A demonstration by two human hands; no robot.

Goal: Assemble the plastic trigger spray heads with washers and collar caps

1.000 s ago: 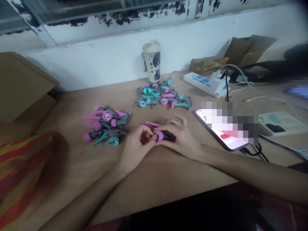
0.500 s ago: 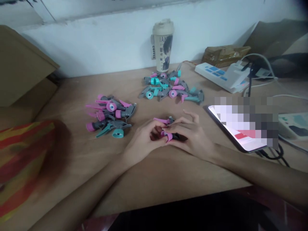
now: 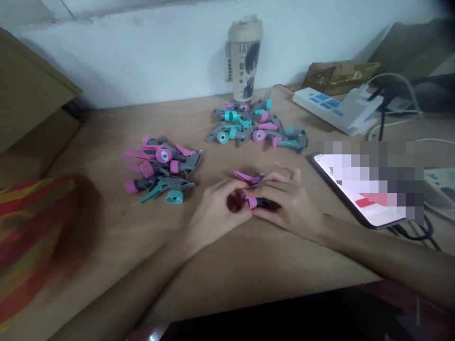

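Observation:
Between my two hands, over the front middle of the table, is a trigger sprayer head (image 3: 262, 203) with a pink collar and a dark body. My left hand (image 3: 219, 207) pinches it at the collar end, thumb and fingers closed. Wrapped round the body from the other side is my right hand (image 3: 289, 199), its little finger lifted. A pink trigger (image 3: 248, 178) shows just behind the fingers; whether it belongs to the held head I cannot tell. To the left lies a pile of sprayer heads (image 3: 161, 168), mostly pink and grey. Another pile (image 3: 245, 128), teal, pink and grey, lies farther back.
A lidded coffee cup (image 3: 245, 61) stands against the wall. At the right are a white power strip (image 3: 330, 109), a taped brown package (image 3: 337, 76) and a lit phone (image 3: 359, 194) with cables. Cardboard (image 3: 31, 85) and a red-yellow striped bag (image 3: 31, 246) occupy the left.
The view has shifted slightly. Both hands stay together on the sprayer head, and more of its dark body and the pink trigger behind now shows. The piles look the same.

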